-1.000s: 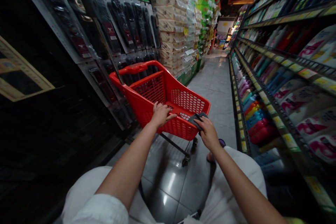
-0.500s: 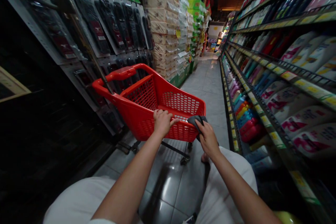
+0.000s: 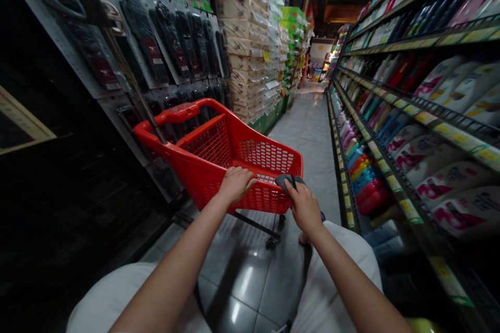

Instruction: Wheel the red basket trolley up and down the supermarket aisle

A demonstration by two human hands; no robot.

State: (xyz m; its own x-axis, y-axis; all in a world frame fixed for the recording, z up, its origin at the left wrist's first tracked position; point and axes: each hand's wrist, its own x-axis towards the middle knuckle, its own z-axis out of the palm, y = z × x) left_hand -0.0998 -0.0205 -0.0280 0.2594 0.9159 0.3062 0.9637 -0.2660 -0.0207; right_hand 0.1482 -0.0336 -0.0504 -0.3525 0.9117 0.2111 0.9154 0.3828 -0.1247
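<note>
A red plastic shopping cart (image 3: 187,158) with mesh sides stands in front of me, its handle to the left. My left hand (image 3: 235,185) lies over the near top rim, fingers curled across the edge toward the inside. Farther right along the same rim, my right hand (image 3: 305,208) is closed on a dark grey cloth (image 3: 285,183). Part of this cloth drapes over the rim close to the cart's front corner; the rest is hidden by my fingers. The basket's visible inside holds nothing I can make out.
A metal pole (image 3: 133,80) with a dark grip slants across the cart's handle. Packaged goods hang on a wall rack (image 3: 175,47) at left, beside stacked packs (image 3: 248,36). Shelves of bottles (image 3: 449,177) line the right. Grey floor tiles (image 3: 308,135) run down the aisle.
My left hand has slid left along the rim. The right hand and the cloth have shifted slightly left. The cart appears a little farther left and the view has tilted slightly up.
</note>
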